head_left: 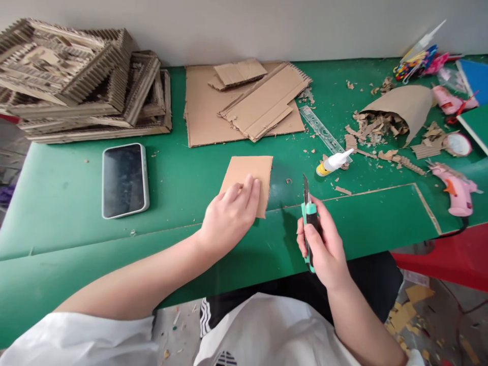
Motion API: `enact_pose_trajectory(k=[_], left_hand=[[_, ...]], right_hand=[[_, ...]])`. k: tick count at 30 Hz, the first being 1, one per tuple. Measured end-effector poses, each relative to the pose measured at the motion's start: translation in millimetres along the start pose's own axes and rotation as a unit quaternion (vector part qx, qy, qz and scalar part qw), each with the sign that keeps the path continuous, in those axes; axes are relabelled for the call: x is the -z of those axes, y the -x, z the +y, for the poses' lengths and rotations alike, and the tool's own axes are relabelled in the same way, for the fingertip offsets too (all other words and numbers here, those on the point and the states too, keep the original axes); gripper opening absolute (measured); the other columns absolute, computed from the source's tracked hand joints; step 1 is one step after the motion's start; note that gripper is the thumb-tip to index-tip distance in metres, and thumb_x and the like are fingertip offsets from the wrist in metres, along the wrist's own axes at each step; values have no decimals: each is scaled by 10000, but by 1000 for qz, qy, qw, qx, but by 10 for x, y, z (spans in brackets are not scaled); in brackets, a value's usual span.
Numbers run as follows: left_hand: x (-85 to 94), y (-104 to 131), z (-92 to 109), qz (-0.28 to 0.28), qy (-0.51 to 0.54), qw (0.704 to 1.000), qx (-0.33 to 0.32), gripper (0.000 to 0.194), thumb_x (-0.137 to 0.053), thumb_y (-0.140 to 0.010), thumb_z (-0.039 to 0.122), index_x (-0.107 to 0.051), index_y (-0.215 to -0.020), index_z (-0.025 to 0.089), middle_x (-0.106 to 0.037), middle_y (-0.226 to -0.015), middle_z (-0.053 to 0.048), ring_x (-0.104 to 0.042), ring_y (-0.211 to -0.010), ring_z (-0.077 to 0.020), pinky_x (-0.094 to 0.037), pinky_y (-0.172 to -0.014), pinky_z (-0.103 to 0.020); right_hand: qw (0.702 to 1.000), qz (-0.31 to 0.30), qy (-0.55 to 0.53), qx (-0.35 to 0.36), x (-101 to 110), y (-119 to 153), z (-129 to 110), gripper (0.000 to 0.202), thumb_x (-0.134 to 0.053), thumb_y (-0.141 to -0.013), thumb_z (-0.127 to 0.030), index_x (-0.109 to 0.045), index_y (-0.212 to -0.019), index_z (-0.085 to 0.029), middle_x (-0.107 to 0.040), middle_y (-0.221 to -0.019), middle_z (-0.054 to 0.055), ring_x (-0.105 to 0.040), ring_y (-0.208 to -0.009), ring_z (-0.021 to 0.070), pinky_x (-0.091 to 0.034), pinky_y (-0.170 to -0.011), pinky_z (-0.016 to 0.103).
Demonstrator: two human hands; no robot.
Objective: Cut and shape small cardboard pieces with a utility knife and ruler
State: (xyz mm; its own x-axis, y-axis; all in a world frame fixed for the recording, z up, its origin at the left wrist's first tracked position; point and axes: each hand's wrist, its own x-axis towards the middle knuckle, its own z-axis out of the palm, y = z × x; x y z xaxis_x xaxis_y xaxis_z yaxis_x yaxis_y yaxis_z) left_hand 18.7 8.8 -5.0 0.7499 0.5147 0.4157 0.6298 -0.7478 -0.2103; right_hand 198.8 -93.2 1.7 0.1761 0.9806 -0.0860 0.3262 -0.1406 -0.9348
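Near the middle of the green table lies a small piece of cardboard (pixel 247 166). My left hand (pixel 231 213) rests on top of it, fingers bent, close together and pressing against its surface; the thumb is mostly hidden. To the right, my right hand (pixel 324 244) is closed around a utility knife (pixel 311 218) with a green and black handle. The knife's blade is out and points up and away from me, apart from the cardboard. A small glue bottle (pixel 331 163) with a white nozzle lies beyond the knife, beside a clear ruler (pixel 322 129).
Stacked corrugated cardboard frames (pixel 87 91) stand at back left, behind a phone (pixel 125 180). Larger cardboard sheets (pixel 206 117) lie at the back. Cardboard scraps (pixel 375 129) spill from a curved cardboard piece (pixel 407 104) on the right, near a pink glue gun (pixel 455 188).
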Motion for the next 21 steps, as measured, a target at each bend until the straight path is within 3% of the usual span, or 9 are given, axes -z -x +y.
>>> enact_pose_trajectory(k=[2, 4, 7, 11, 14, 17, 19, 21], left_hand=[[-54, -21, 90, -59, 11, 998, 12, 449, -489, -894, 312, -551, -1208, -2, -626, -1182, -219, -636, -979, -326, -551, -715, -411], [-87, -41, 152, -112, 44, 992, 32, 681, -518, -846, 523, -513, -1246, -27, -579, -1225, -256, -545, -1130, -397, -499, -869, -508], [-93, -54, 172, -172, 86, 980, 42, 778, -520, -814, 586, -448, -1317, -4, -510, -1306, -256, -447, -1242, -414, -413, -993, -538], [-111, -66, 182, -171, 84, 981, 42, 583, -476, -884, 484, -491, -1302, 78, -526, -1322, -199, -514, -1203, -357, -502, -913, -425], [-146, -131, 260, -136, 70, 987, 55, 604, -451, -875, 543, -539, -1248, 75, -579, -1246, -220, -595, -1093, -355, -566, -705, -370], [-161, -237, 322, -142, 56, 985, 77, 672, -459, -840, 603, -566, -1193, 42, -637, -1086, -252, -643, -960, -369, -547, -563, -366], [-173, -286, 300, -160, 65, 983, 68, 699, -479, -818, 621, -571, -1168, 23, -657, -963, -235, -654, -889, -353, -549, -614, -394], [-211, -288, 223, -154, 97, 983, 30, 709, -505, -798, 629, -567, -1155, 19, -650, -973, -225, -629, -969, -358, -528, -807, -451]], right_hand=[[985, -7, -151, -83, 26, -8, -14, 467, -404, -927, -369, -286, -1378, -343, -507, -775, -35, -446, -438, 51, -384, -370, 184], [959, -17, -252, -132, 42, -19, -29, 494, -464, -898, -380, -310, -1367, -354, -501, -786, -43, -450, -443, 41, -377, -372, 175], [939, -41, -300, -163, 62, -36, -25, 590, -476, -886, -350, -219, -1417, -380, -541, -857, -29, -511, -464, 53, -456, -403, 205], [937, -101, -264, -206, 110, -82, 31, 672, -476, -886, -355, -121, -1454, -396, -553, -857, -27, -576, -481, 76, -526, -450, 255], [948, -127, -200, -212, 159, -157, 55, 607, -447, -901, -351, -190, -1449, -385, -540, -786, -45, -580, -493, 72, -528, -495, 246], [966, -134, -100, -199, 218, -252, 27, 556, -420, -910, -319, -251, -1437, -379, -539, -738, -50, -535, -472, 61, -487, -466, 208], [968, -150, -37, -199, 261, -309, -11, 534, -409, -912, -311, -281, -1424, -390, -539, -736, -46, -507, -453, 57, -453, -426, 191], [964, -170, 4, -204, 299, -356, -48, 526, -397, -916, -307, -283, -1419, -409, -538, -740, -44, -502, -442, 57, -441, -407, 183]])
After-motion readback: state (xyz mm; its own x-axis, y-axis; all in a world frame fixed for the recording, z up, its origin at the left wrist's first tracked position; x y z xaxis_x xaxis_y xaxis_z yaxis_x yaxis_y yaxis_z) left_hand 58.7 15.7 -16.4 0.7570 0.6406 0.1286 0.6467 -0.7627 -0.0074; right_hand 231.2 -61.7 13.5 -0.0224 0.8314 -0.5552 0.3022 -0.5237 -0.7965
